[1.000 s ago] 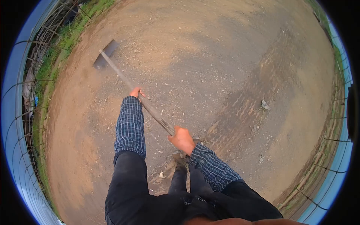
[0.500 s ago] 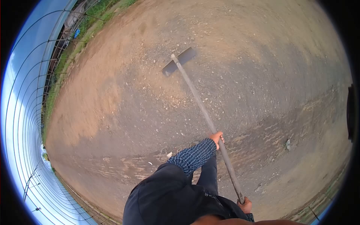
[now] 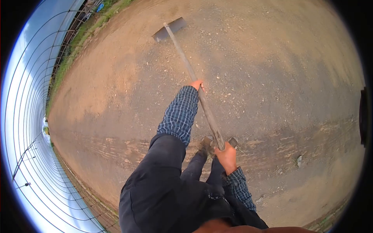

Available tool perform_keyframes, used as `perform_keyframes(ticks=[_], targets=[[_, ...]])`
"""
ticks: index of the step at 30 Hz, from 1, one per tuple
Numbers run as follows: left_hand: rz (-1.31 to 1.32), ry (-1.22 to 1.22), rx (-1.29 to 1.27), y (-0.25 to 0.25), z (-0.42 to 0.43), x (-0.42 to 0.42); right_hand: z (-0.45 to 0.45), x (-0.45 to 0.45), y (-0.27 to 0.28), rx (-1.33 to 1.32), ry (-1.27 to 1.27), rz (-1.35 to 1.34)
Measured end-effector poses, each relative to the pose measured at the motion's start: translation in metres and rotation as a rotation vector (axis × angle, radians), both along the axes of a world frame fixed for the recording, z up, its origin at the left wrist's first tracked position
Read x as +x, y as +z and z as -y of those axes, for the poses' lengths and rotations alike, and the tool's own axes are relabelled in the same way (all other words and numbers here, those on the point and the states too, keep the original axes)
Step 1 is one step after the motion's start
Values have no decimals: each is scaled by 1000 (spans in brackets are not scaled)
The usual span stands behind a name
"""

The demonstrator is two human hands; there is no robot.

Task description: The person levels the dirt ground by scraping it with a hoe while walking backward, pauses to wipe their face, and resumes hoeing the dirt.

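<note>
A long-handled hoe (image 3: pixel 183 55) reaches away from me over the dirt. Its handle is worn wood, and a wide, flat metal blade (image 3: pixel 177 25) crosses the far end, at or close to the ground. Partway along the shaft, my left hand (image 3: pixel 196 85) is closed around the wood with the arm stretched forward. My right hand (image 3: pixel 226 155) grips the near end of the handle, just in front of my shoes (image 3: pixel 206 143). Both sleeves are dark checked cloth.
Bare ground (image 3: pixel 256 93) with scattered small stones spreads around me. A rough, ridged strip (image 3: pixel 108 149) crosses it near my feet. On the left, curved hoops of a frame (image 3: pixel 48 60) stand beside a grassy edge (image 3: pixel 79 44). A pale scrap (image 3: pixel 299 160) lies to the right.
The hoe has moved farther away from me, its blade now higher in view. Both hands have gone forward with it, the right one out from close to my body. The view has shifted somewhat.
</note>
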State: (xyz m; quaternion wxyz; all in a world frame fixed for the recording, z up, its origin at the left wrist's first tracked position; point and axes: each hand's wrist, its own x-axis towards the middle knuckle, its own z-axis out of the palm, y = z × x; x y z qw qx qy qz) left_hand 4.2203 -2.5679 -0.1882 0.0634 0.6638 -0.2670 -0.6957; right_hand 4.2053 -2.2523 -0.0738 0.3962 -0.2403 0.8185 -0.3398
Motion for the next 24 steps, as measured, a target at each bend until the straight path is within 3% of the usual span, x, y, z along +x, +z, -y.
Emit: perform_keyframes(ticks=[3,5,7,9,10,12,16,19,21,23,24], targets=[[-87,172,46,3,-82,10,-81,5,-3,129,14,154],[-152,57,179,-35,-158,39,-162,19,-12,258,102,48],[-129,248,406,-9,-242,50,-237,30,3,410,112,-29],[-79,214,543,-20,-318,70,-304,39,31,458,120,-106],[-43,255,632,9,-336,70,-328,41,45,560,140,-98],[-68,246,627,11,-379,84,-367,45,63,710,205,-67],[52,299,783,10,-374,99,-346,52,77,835,290,-34],[-54,303,609,-24,-331,122,-313,65,29,720,296,-38],[-198,322,474,-54,-269,139,-232,80,11,642,282,-136],[-80,302,291,-37,-174,135,-160,82,-21,422,302,-52],[-39,340,240,-58,-127,143,-102,85,-12,379,302,-58]])
